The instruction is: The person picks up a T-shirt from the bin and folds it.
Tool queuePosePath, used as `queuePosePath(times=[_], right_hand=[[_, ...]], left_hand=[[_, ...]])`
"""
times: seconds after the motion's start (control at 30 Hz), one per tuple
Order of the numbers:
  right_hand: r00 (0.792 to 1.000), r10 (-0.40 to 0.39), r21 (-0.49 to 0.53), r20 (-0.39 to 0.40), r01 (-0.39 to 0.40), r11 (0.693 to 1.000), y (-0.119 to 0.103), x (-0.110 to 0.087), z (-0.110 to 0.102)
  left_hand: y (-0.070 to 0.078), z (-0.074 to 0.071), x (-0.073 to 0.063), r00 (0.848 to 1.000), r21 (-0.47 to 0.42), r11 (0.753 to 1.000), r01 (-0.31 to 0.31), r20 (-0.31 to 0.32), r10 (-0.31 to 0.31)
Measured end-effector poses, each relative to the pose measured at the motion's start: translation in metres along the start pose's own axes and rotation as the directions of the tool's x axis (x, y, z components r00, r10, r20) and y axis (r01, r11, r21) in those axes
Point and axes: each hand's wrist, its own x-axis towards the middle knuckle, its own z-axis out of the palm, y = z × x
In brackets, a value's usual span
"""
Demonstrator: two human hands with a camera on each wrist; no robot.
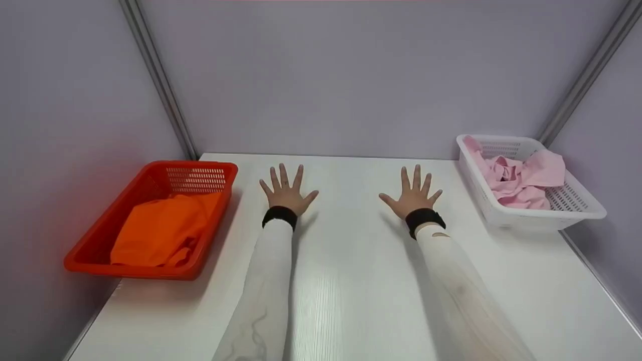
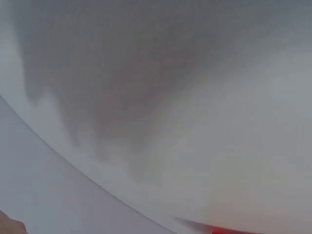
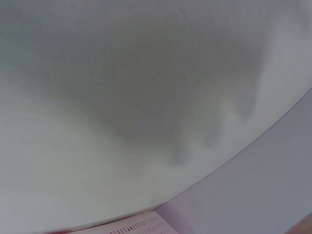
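Observation:
Both hands are spread palm down over the white table, with nothing held. The left hand (image 1: 289, 195) has its fingers straight and fanned, to the right of a red-orange basket (image 1: 200, 250) that holds a bunched orange cloth (image 1: 158, 230). My right hand (image 1: 414, 198), fingers likewise spread, is to the left of a white basket (image 1: 556, 216) with crumpled pink cloth (image 1: 521, 180) in it. In each wrist view a hand-shaped shadow falls on the tabletop, and only a bit of the hand shows at a lower corner.
The white table (image 1: 341, 281) ends at a pale grey back wall (image 1: 351, 75). Side walls rise at left and right, with metal posts (image 1: 160, 75) in the corners. The white basket's perforated wall (image 3: 141, 225) shows at the right wrist view's bottom edge.

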Motion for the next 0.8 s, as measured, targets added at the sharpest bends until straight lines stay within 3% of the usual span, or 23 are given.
queuePosePath(times=[0.13, 0.23, 0.4, 0.5, 0.63, 0.8], right_hand=[[1.0, 0.003, 0.007, 0.005, -0.003, 1.0, 0.001, -0.001, 0.0], [1.0, 0.012, 0.019, 0.024, -0.012, 1.0, 0.001, -0.001, 0.0], [1.0, -0.006, 0.03, 0.012, 0.005, 1.0, 0.0, 0.001, 0.002], [1.0, -0.012, 0.021, -0.004, 0.012, 1.0, 0.0, 0.002, 0.003], [1.0, -0.012, 0.029, 0.0, 0.012, 1.0, -0.002, 0.002, 0.004], [1.0, -0.013, 0.038, 0.021, 0.013, 0.999, -0.003, 0.001, 0.004]], left_hand=[[-0.018, -0.034, 0.007, 0.998, -0.007, 0.999, 0.053, -0.037, -0.053], [-0.04, -0.067, 0.005, 0.988, -0.007, 0.99, 0.143, -0.052, -0.143], [-0.082, -0.125, -0.004, 0.956, -0.017, 0.957, 0.289, -0.047, -0.289], [-0.109, -0.146, -0.011, 0.933, -0.026, 0.933, 0.359, -0.031, -0.36], [-0.149, -0.148, -0.018, 0.881, -0.054, 0.88, 0.472, 0.039, -0.471], [-0.192, -0.122, -0.021, 0.795, -0.072, 0.804, 0.59, 0.224, -0.564]])
